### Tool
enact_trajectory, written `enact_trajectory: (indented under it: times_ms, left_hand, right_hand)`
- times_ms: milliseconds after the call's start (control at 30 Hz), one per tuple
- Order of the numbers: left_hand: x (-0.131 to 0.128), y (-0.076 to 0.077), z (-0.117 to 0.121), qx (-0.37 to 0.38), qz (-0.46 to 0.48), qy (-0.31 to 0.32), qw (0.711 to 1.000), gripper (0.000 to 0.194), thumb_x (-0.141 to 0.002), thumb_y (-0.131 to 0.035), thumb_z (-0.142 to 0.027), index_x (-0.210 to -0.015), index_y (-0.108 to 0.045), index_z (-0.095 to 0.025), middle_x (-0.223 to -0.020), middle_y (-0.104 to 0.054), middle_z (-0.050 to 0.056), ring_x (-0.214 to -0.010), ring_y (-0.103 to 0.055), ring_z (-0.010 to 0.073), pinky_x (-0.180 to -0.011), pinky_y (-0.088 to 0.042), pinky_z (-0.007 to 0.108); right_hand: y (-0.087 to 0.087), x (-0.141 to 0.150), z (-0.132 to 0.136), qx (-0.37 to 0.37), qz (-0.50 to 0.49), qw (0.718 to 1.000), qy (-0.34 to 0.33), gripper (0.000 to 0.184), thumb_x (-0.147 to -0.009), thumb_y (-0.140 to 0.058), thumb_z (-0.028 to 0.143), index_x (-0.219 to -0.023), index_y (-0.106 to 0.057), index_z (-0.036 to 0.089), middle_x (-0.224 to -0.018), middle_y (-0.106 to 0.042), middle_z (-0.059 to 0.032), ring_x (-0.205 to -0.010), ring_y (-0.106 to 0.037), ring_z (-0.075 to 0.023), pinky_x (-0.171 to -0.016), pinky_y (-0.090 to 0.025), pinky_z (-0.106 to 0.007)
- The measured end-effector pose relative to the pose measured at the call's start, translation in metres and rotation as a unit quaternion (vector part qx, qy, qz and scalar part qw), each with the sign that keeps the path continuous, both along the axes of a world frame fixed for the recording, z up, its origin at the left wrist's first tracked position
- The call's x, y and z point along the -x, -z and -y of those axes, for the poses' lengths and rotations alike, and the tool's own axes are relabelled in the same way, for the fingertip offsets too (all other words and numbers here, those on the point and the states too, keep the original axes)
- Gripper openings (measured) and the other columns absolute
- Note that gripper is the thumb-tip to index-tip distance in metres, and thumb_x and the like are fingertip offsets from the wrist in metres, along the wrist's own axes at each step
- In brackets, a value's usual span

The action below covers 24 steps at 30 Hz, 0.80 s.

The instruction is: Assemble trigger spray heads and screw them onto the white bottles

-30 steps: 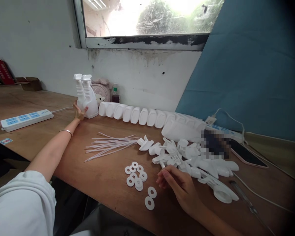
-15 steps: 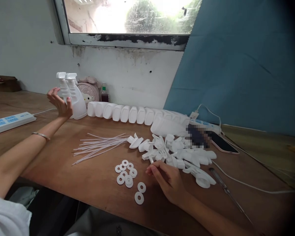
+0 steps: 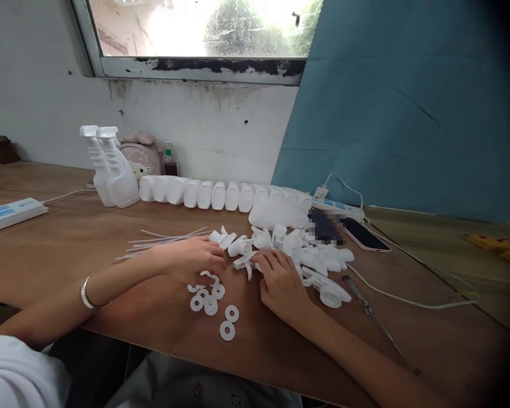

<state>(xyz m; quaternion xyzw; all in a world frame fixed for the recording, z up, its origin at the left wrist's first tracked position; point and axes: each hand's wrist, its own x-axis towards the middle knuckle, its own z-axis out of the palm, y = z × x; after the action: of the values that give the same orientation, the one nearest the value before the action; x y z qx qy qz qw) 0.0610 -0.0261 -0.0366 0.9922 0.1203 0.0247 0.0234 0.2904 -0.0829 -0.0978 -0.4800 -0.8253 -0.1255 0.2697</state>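
Note:
My left hand (image 3: pixel 198 260) reaches across the table, fingers loosely bent and apart, with nothing visible in it. It hovers over the edge of a group of flat white ring washers (image 3: pixel 211 305) and partly covers a bundle of thin white tubes (image 3: pixel 147 245). My right hand (image 3: pixel 283 283) lies over the near side of a pile of white trigger spray heads (image 3: pixel 317 259). Its fingers are spread, and the fingertips touch one spray head (image 3: pixel 243 260) at the pile's left. The right thumb is mostly hidden.
Two spray bottles (image 3: pixel 121 181) with heads fitted stand at back left. A row of white bottles (image 3: pixel 204 195) lies along the wall. A screwdriver (image 3: pixel 368 309), phone (image 3: pixel 365 234) and white cable (image 3: pixel 416 303) are at right. A power strip (image 3: pixel 15 214) sits at left.
My left hand has come from beside the standing spray bottles down to the washers and tubes. My right hand has moved forward onto the spray heads, its fingers spreading. The view has shifted right.

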Motion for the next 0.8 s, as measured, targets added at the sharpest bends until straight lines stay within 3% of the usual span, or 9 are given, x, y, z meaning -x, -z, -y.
enact_trajectory:
  times_ms: [167, 300, 433, 500, 800]
  left_hand:
    - [0.016, 0.008, -0.004, 0.031, 0.01, -0.05, 0.998, 0.019, -0.076, -0.066, -0.023, -0.095, -0.064, -0.022, -0.089, -0.064, 0.003, -0.084, -0.057, 0.0195, -0.072, -0.039, 0.027]
    - [0.021, 0.016, -0.007, 0.043, 0.027, -0.06, 0.997, 0.014, -0.075, -0.065, -0.016, -0.088, -0.064, -0.021, -0.088, -0.064, 0.002, -0.085, -0.057, 0.0188, -0.073, -0.039, 0.026]
    - [0.019, 0.019, -0.01, 0.046, 0.053, -0.073, 0.995, 0.009, -0.074, -0.068, -0.021, -0.082, -0.064, -0.02, -0.078, -0.064, 0.001, -0.08, -0.057, 0.0201, -0.07, -0.037, 0.028]
    - [0.019, 0.019, -0.011, 0.05, 0.072, -0.08, 0.993, 0.003, -0.076, -0.065, -0.022, -0.077, -0.064, -0.02, -0.075, -0.064, 0.0, -0.077, -0.057, 0.0189, -0.071, -0.036, 0.028]
    - [0.016, 0.028, -0.009, 0.094, 0.203, -0.125, 0.967, 0.013, -0.082, -0.059, -0.03, -0.077, -0.059, -0.018, -0.076, -0.064, -0.001, -0.071, -0.057, 0.0125, -0.076, -0.036, 0.027]
  right_hand:
    - [0.003, -0.002, -0.004, -0.012, -0.033, 0.999, -0.017, 0.04, -0.069, -0.038, -0.008, -0.099, -0.053, 0.014, -0.098, -0.058, -0.0116, -0.094, -0.051, -0.0259, -0.084, -0.045, -0.041]
    - [0.005, -0.003, -0.005, -0.023, -0.051, 0.998, -0.029, 0.028, -0.079, -0.04, 0.0, -0.098, -0.05, 0.017, -0.093, -0.058, -0.0088, -0.089, -0.054, -0.0236, -0.078, -0.048, -0.037]
    - [0.004, 0.0, -0.004, -0.028, -0.059, 0.997, -0.039, 0.021, -0.085, -0.041, 0.007, -0.101, -0.048, 0.018, -0.091, -0.059, -0.0079, -0.087, -0.056, -0.0223, -0.076, -0.05, -0.035]
    - [0.002, 0.0, -0.004, -0.025, -0.053, 0.997, -0.042, 0.02, -0.085, -0.043, 0.008, -0.102, -0.048, 0.018, -0.092, -0.06, -0.0078, -0.089, -0.055, -0.0227, -0.078, -0.049, -0.037]
    - [0.001, 0.003, -0.001, -0.005, -0.024, 0.999, -0.024, 0.021, -0.081, -0.049, 0.009, -0.101, -0.055, 0.014, -0.091, -0.062, -0.0099, -0.09, -0.051, -0.0266, -0.076, -0.046, -0.041]
